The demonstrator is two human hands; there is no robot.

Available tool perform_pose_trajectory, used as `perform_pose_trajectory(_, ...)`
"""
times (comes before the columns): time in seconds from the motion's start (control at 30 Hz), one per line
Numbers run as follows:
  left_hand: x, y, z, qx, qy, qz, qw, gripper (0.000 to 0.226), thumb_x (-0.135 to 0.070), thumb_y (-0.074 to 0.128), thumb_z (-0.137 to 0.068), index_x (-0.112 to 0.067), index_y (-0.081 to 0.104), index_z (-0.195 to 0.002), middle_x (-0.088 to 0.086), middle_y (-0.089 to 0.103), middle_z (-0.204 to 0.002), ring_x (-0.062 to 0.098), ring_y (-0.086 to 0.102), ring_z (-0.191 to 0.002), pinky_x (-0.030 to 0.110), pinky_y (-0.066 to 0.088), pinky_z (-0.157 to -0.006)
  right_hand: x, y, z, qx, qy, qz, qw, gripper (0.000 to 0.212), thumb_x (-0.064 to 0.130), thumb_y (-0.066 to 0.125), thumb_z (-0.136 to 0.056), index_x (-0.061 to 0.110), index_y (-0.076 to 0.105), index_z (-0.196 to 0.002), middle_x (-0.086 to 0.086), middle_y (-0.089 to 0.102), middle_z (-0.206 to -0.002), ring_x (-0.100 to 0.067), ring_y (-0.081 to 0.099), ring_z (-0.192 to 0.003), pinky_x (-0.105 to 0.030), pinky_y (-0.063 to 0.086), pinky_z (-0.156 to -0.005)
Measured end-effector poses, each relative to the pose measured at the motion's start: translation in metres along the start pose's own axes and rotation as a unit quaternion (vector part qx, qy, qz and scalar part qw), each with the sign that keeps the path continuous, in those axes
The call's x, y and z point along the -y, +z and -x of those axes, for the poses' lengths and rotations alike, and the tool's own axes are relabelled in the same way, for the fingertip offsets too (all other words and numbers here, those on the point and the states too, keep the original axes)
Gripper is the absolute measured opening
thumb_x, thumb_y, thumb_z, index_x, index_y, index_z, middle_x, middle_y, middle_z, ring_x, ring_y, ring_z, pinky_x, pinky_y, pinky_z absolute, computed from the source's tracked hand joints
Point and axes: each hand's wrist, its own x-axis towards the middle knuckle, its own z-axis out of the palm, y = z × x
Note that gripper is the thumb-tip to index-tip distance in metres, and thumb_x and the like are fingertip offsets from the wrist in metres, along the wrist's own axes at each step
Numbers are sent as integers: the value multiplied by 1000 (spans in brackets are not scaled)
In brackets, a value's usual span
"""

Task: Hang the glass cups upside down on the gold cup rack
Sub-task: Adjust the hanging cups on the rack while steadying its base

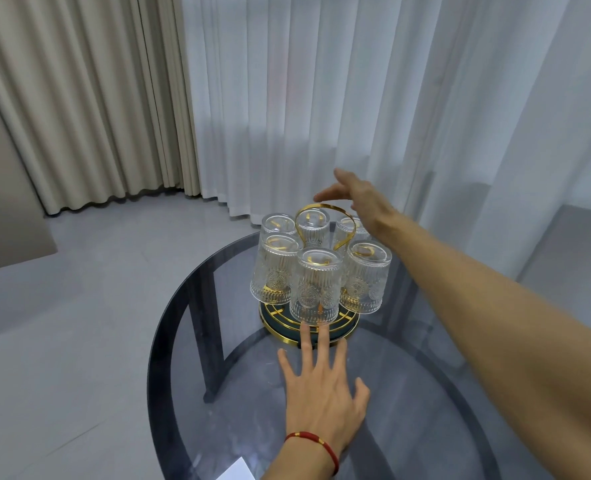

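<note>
Reaching forward with fingers spread and empty, the left hand [321,393] lies flat over the round smoked-glass bench [190,341], its fingertips at the near edge of the gold cup rack [309,320]. The right hand [360,199] hovers open, holding nothing, just past the rack's gold loop handle [325,216] on the far right. Six embossed glass cups [316,285] hang upside down around the rack. A red cord bracelet [313,445] circles the left wrist. White sheer curtains [321,98] hang behind.

Cups [316,284] ring rack handle [325,223]; near tabletop [218,341] free.
</note>
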Motion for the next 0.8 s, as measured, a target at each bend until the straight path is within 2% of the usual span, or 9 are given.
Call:
perform_pose_trajectory(0.1,0,2,0,-16,1,8,1000,73,-56,29,-89,-31,20,-157,1,-13,-167,32,-29,-147,71,-3,-115,8,7,-6,75,36,86,993,80,67,18,-99,17,80,-107,2,70,-126,-18,53,-123,-48,25,-109)
perform_pose_trajectory(0.23,2,4,-1,-13,2,5,1000,74,-58,28,-88,-32,22,-156,0,-14,-167,32,-29,-148,71,-3,-115,9,6,-13,108,74,143,981,90,75,11,-97,19,80,-110,0,63,-133,-20,46,-127,-51,21,-110)
perform_pose_trajectory(0.33,1,2,1,-25,3,7,1000,72,-57,36,-86,-29,36,-153,4,2,-167,36,-13,-151,75,8,-113,10,5,-20,123,82,162,976,94,80,9,-92,22,80,-110,-3,59,-144,-20,43,-132,-55,18,-115)
perform_pose_trajectory(0.43,0,2,2,-42,4,8,999,70,-55,41,-84,-26,47,-147,7,17,-165,38,3,-151,76,19,-110,9,5,-28,135,93,183,969,100,88,7,-84,26,80,-113,-3,52,-153,-25,36,-145,-60,14,-118)
perform_pose_trajectory(0.5,1,3,1,-44,6,10,999,71,-56,37,-84,-27,43,-149,6,11,-166,37,-3,-151,76,14,-111,9,6,-33,135,102,201,965,105,93,6,-76,28,79,-116,-4,44,-160,-29,30,-151,-62,13,-120)
perform_pose_trajectory(0.57,2,4,-1,-27,6,9,1000,74,-58,30,-85,-30,32,-154,2,-4,-167,35,-18,-150,74,3,-113,6,5,-37,123,115,208,963,107,96,6,-71,29,78,-115,-5,38,-164,-32,28,-152,-62,13,-120)
perform_pose_trajectory(0.7,1,3,-3,-6,2,10,1000,76,-59,26,-86,-31,21,-157,0,-15,-166,33,-29,-147,72,-4,-113,0,3,-43,112,116,203,966,99,92,3,-76,33,77,-106,-7,45,-160,-33,37,-147,-59,18,-121)
perform_pose_trajectory(0.8,1,1,-2,4,2,10,1000,76,-59,27,-87,-31,18,-157,0,-18,-166,32,-33,-145,71,-6,-113,-3,3,-45,104,104,211,966,103,90,2,-78,30,78,-112,-8,46,-159,-32,40,-146,-59,17,-121)
